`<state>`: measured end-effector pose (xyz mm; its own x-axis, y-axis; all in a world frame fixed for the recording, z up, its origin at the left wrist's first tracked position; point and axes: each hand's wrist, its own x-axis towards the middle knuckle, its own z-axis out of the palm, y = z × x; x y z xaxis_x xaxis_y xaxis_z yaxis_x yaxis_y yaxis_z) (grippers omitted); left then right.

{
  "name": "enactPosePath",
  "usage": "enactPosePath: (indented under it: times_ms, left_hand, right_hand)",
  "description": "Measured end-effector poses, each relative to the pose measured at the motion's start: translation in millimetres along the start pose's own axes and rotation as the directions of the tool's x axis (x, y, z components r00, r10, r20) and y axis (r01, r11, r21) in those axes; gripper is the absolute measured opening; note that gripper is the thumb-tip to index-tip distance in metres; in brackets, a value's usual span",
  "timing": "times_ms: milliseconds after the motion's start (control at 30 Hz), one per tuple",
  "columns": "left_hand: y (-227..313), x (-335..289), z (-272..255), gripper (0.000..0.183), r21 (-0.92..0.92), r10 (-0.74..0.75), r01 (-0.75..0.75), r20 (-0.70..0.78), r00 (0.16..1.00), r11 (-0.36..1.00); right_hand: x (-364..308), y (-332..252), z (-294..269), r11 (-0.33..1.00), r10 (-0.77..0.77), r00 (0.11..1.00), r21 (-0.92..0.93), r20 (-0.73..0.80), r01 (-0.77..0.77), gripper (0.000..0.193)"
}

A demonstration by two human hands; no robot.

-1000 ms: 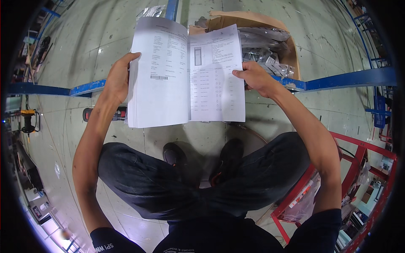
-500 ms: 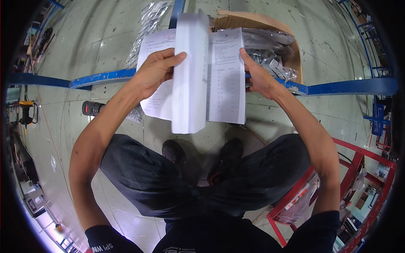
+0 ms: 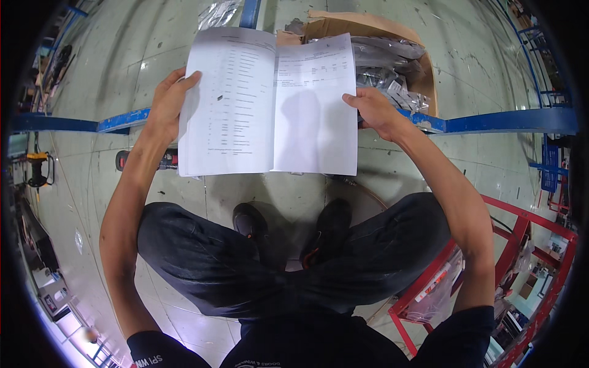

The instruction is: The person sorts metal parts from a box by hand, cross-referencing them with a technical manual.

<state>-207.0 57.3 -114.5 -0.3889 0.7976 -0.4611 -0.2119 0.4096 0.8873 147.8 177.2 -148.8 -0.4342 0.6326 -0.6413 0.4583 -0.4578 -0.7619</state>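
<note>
An open booklet of printed white sheets (image 3: 245,132) is held up above my knees, spread flat with a list on its left page and a short table on its right page. My left hand (image 3: 169,101) grips the left edge, thumb on the front and fingers behind. At the right edge, my right hand (image 3: 375,111) holds the booklet the same way, its thumb on the page and its fingers partly hidden behind. A shadow falls across the lower right page.
Past the booklet stands an open cardboard box (image 3: 429,83) with plastic-wrapped parts. A blue metal bar (image 3: 491,126) crosses behind it. A black and red tool (image 3: 132,159) lies on the floor at left. A red metal frame (image 3: 515,233) stands to the right.
The pages that were mid-turn now lie over to the left, so a different spread shows. My left hand moved left to the booklet's outer edge; my right hand shifted slightly down.
</note>
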Motion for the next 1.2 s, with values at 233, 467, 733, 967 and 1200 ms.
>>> enactPosePath:
  times_ms: [233, 467, 733, 967, 1200]
  left_hand:
    - [4.4, -5.2, 8.9, 0.037, 0.02, 0.001, -0.001, 0.001, 1.0, 1.0]
    - [4.9, -1.5, 8.8, 0.038, 0.076, -0.007, 0.003, 0.052, 0.999, 0.997]
    - [7.6, -9.8, 11.9, 0.036, 0.059, -0.012, 0.009, 0.043, 0.999, 0.998]
    - [5.4, -5.6, 11.8, 0.037, 0.081, -0.013, 0.012, 0.012, 1.0, 0.997]
    - [3.5, -3.8, 7.6, 0.038, 0.07, -0.071, 0.075, -0.052, 0.996, 0.995]
  right_hand:
    - [2.6, 2.2, -1.1, 0.997, -0.062, 0.998, -0.039, -0.029, 0.061, 0.029]
    - [-1.4, -0.6, -2.2, 0.999, -0.032, 0.999, -0.044, -0.009, 0.031, 0.03]
    - [7.3, 5.8, -5.6, 0.997, -0.082, 0.996, -0.014, -0.028, 0.081, 0.03]
    - [12.6, 9.7, -11.6, 0.992, -0.056, 0.998, -0.113, 0.021, 0.058, 0.028]
    - [9.4, 6.9, -9.5, 0.981, -0.116, 0.993, -0.154, 0.022, 0.118, 0.028]
